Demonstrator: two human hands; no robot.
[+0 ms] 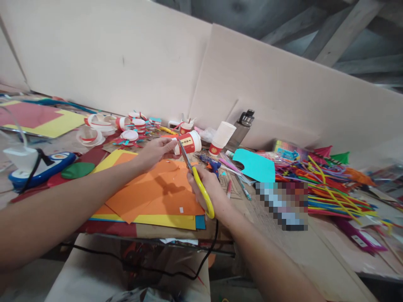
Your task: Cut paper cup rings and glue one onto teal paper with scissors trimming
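Note:
My left hand (159, 152) grips a red and white paper cup (189, 143) by one end, with the cup lying on its side in the air. In my right hand (206, 184) are yellow-handled scissors (203, 195). Their metal blades point up and lie against the cup near my left fingers; whether they cut into it I cannot tell. Beneath both hands lie orange paper sheets (141, 193), stacked over yellow paper (176, 222). A blue glue gun (215, 166) rests just beyond my right hand.
Stacked paper cups (223, 136) and a grey bottle (242, 130) stand by the back board. Cut cup pieces (129, 135) lie at left, near a blue power strip (44, 165). Turquoise paper (256, 163) and colourful pipe cleaners (333, 197) spread rightward. A black cable (126, 263) hangs below the table edge.

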